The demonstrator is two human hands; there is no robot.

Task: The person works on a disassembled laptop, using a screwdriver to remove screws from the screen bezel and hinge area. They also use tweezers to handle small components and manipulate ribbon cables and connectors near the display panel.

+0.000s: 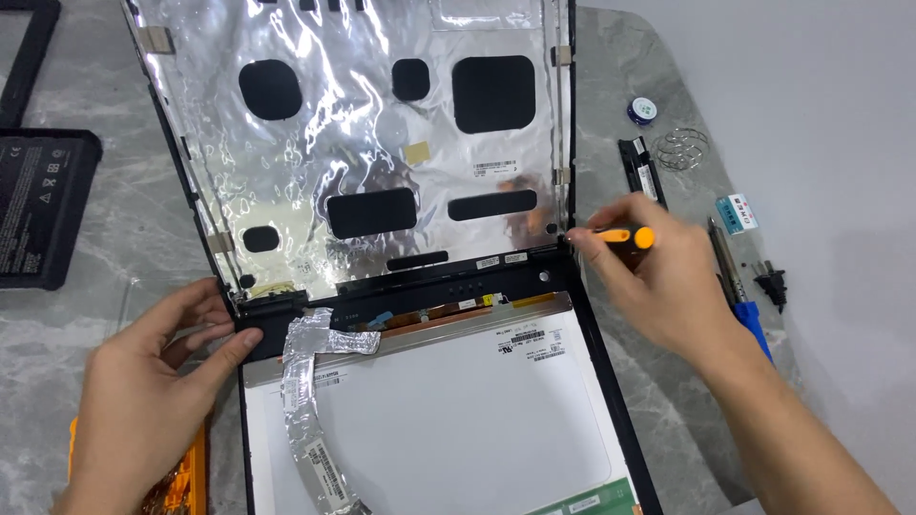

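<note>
An opened laptop lid lined with crinkled silver foil stands tilted up at the top. Below it lies the white back of a screen panel in a black frame, with a foil-wrapped flat cable running down it. My left hand presses on the left hinge corner, thumb on the black frame. My right hand grips a small orange-and-black screwdriver, its tip at the right hinge edge of the lid.
A black battery pack lies at the left on the grey marble table. To the right are a blue-handled soldering iron, a black strip part, a solder coil, a small round tin and an orange object at bottom left.
</note>
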